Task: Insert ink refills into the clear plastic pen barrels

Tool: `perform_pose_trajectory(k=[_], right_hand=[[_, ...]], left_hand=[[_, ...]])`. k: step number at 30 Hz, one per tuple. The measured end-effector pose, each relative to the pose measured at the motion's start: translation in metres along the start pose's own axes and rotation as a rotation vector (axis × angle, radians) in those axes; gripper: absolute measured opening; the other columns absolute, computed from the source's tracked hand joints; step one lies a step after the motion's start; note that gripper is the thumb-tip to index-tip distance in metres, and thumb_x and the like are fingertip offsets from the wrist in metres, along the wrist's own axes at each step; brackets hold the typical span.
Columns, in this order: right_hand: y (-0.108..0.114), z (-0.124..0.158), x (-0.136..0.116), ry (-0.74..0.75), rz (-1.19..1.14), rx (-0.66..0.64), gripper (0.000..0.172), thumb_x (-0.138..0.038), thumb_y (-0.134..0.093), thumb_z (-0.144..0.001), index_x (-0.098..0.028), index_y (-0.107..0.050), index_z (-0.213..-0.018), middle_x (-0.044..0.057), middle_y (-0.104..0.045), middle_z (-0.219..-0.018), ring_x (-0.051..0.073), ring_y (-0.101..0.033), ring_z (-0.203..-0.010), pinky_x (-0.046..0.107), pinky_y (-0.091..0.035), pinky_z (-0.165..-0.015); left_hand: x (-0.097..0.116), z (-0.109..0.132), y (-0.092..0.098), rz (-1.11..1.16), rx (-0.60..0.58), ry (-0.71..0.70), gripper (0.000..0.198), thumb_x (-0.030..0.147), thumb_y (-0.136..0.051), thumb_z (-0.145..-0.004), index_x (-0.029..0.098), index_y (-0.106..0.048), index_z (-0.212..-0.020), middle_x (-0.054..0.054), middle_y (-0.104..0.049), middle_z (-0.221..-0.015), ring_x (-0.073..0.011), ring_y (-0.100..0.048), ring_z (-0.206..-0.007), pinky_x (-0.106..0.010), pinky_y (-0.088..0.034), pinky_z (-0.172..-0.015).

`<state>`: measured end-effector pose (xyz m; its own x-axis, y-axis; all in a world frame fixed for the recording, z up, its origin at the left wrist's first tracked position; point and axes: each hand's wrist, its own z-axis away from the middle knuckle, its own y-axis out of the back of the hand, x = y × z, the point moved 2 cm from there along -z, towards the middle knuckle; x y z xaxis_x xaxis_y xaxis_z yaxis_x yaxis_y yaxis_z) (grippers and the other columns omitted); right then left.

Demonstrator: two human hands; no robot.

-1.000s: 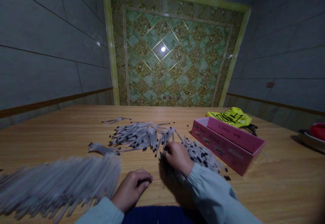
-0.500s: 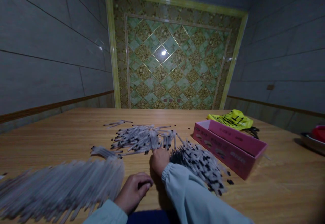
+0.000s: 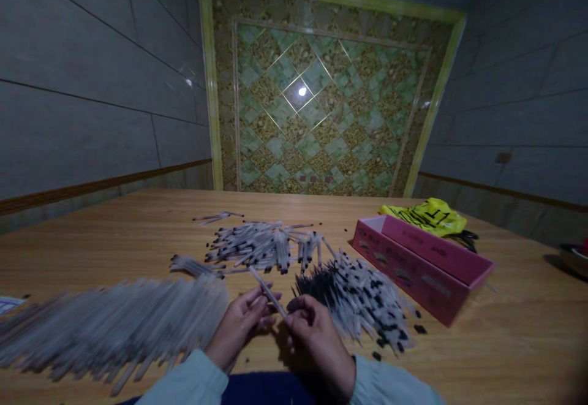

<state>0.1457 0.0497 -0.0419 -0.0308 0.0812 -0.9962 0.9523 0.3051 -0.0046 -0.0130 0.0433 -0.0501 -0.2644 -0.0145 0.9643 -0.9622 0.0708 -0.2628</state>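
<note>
Between my two hands is one thin, pale translucent stick [image 3: 263, 283], tilted with its far end up to the left. My right hand [image 3: 319, 334] pinches its near end between thumb and fingers. My left hand [image 3: 241, 325] closes its thumb and fingers around the middle of the stick. Just beyond my right hand lies a heap of whitish pieces [image 3: 367, 295] with black ends, and dark thin tips point left from it. Beside my left hand spreads a wide layer of long translucent tubes [image 3: 124, 322]. A pile of dark-ended sticks [image 3: 248, 242] lies further off.
An open pink box [image 3: 413, 270] stands to the right, with a yellow plastic bag [image 3: 427, 216] behind it. A small bundle of sticks [image 3: 195, 266] and a few loose ones [image 3: 218, 216] lie left of the middle. Black bits [image 3: 420, 329] are scattered on the wooden table [image 3: 519, 313].
My right hand has drawn back from the far pile to in front of me. A stick now shows between both hands. My left hand has moved slightly up and closed on it.
</note>
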Motion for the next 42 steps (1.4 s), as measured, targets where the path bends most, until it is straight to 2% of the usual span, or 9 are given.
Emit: perform_pose_trajectory(k=[3,6,10,12,21,27,31,37,42], right_hand=[[-0.009,0.013,0.012,-0.073,-0.239,-0.014,0.042,-0.043,-0.072,-0.061,-0.016,-0.046,-0.081,-0.005,-0.051,-0.057,0.009,-0.051,-0.044,0.02,-0.04,-0.04],[-0.008,0.015,0.013,-0.105,-0.324,-0.044,0.049,-0.046,-0.075,-0.057,-0.014,-0.049,-0.083,-0.003,-0.055,-0.06,0.008,-0.053,-0.045,0.018,-0.041,-0.04],[-0.005,0.012,0.018,-0.199,-0.385,-0.13,0.059,-0.069,-0.055,-0.065,-0.011,-0.053,-0.073,0.003,-0.059,-0.056,0.007,-0.049,-0.035,0.016,-0.035,-0.029],[-0.005,0.011,0.022,-0.212,-0.388,-0.149,0.063,-0.072,-0.05,-0.066,-0.01,-0.054,-0.068,0.003,-0.057,-0.052,0.006,-0.046,-0.031,0.015,-0.031,-0.027],[-0.004,0.014,0.02,-0.145,-0.299,-0.116,0.047,-0.057,-0.062,-0.067,-0.012,-0.05,-0.06,-0.002,-0.055,-0.047,0.001,-0.035,-0.028,0.014,-0.02,-0.027],[-0.004,0.015,0.014,-0.141,-0.197,0.001,0.045,-0.054,-0.068,-0.059,-0.013,-0.052,-0.067,-0.002,-0.055,-0.046,0.006,-0.043,-0.032,0.017,-0.03,-0.033],[-0.002,0.016,0.009,-0.021,-0.138,0.091,0.042,-0.043,-0.077,-0.053,-0.013,-0.053,-0.069,-0.006,-0.05,-0.048,0.007,-0.047,-0.04,0.018,-0.036,-0.04],[-0.005,0.016,0.015,-0.092,-0.148,-0.104,0.055,-0.067,-0.046,-0.073,-0.013,-0.052,-0.072,0.001,-0.057,-0.054,0.006,-0.044,-0.032,0.016,-0.029,-0.03],[-0.002,0.016,0.014,-0.01,-0.101,0.003,0.043,-0.053,-0.068,-0.062,-0.013,-0.053,-0.066,-0.003,-0.053,-0.049,0.005,-0.04,-0.036,0.017,-0.029,-0.036]], left_hand=[[0.007,0.006,-0.003,0.173,0.037,0.051,0.041,0.032,-0.07,-0.068,0.014,-0.06,-0.104,-0.014,-0.069,-0.099,-0.0227,-0.064,-0.09,-0.03,-0.051,-0.076],[0.012,0.01,-0.003,0.209,0.135,0.072,0.031,0.027,-0.074,-0.063,0.014,-0.063,-0.089,-0.01,-0.071,-0.086,-0.0208,-0.066,-0.084,-0.027,-0.053,-0.071],[0.015,0.011,0.001,0.232,0.189,0.038,0.027,0.027,-0.075,-0.062,0.015,-0.062,-0.083,-0.007,-0.071,-0.084,-0.0206,-0.067,-0.085,-0.026,-0.054,-0.069],[0.016,0.011,0.002,0.224,0.186,0.035,0.028,0.028,-0.075,-0.062,0.014,-0.062,-0.083,-0.006,-0.071,-0.083,-0.0206,-0.067,-0.084,-0.026,-0.054,-0.07],[0.013,0.012,-0.002,0.151,0.221,0.024,0.034,0.032,-0.076,-0.059,0.013,-0.06,-0.082,-0.008,-0.072,-0.079,-0.0218,-0.068,-0.08,-0.026,-0.055,-0.064],[0.009,0.013,-0.003,0.158,0.264,0.008,0.034,0.031,-0.076,-0.06,0.012,-0.059,-0.082,-0.006,-0.071,-0.076,-0.0211,-0.068,-0.078,-0.024,-0.055,-0.062],[0.008,0.013,-0.001,0.169,0.263,-0.003,0.032,0.031,-0.075,-0.061,0.013,-0.058,-0.081,-0.007,-0.072,-0.079,-0.0216,-0.068,-0.081,-0.025,-0.055,-0.066],[0.009,0.01,-0.001,0.176,0.28,-0.01,0.034,0.03,-0.077,-0.058,0.013,-0.059,-0.081,-0.007,-0.072,-0.081,-0.0218,-0.068,-0.081,-0.025,-0.055,-0.066],[0.009,0.011,-0.003,0.162,0.282,0.007,0.034,0.032,-0.077,-0.058,0.013,-0.06,-0.081,-0.006,-0.072,-0.077,-0.0217,-0.068,-0.08,-0.025,-0.055,-0.065]])
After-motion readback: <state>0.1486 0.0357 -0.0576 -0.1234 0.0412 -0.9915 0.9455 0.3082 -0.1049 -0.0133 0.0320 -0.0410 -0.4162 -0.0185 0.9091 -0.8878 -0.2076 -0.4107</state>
